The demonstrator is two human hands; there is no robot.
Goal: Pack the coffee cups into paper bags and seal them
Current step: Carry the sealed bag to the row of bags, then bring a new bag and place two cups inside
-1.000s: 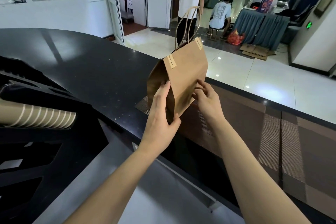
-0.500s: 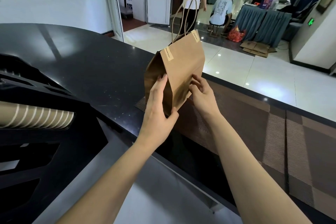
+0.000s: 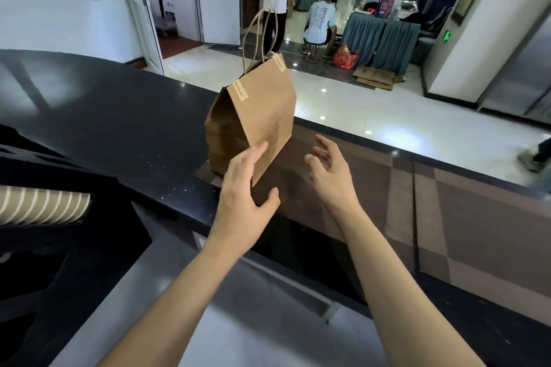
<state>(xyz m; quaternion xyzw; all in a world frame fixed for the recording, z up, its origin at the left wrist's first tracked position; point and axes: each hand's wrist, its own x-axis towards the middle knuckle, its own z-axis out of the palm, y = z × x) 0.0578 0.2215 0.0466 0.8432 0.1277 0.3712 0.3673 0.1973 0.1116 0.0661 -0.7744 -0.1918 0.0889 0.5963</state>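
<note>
A brown paper bag [image 3: 262, 116] stands upright on the counter, its top folded shut and held by two strips of tape, its twine handles sticking up. My left hand [image 3: 244, 188] lies flat against the bag's near lower corner, fingers straight, thumb out to the right. My right hand [image 3: 328, 167] hovers a little to the right of the bag, fingers spread, touching nothing. No coffee cup shows outside the bag; what is inside is hidden.
The bag rests on a brown woven mat [image 3: 447, 217] along the black counter [image 3: 119, 116]. A stack of striped paper cups [image 3: 41, 205] lies sideways at the left in a black holder. Beyond the counter are a tiled lobby floor and people.
My right hand has let go of the bag and pulled back to the right, fingers spread. My left hand has opened from gripping the bag's edge to resting flat against it.
</note>
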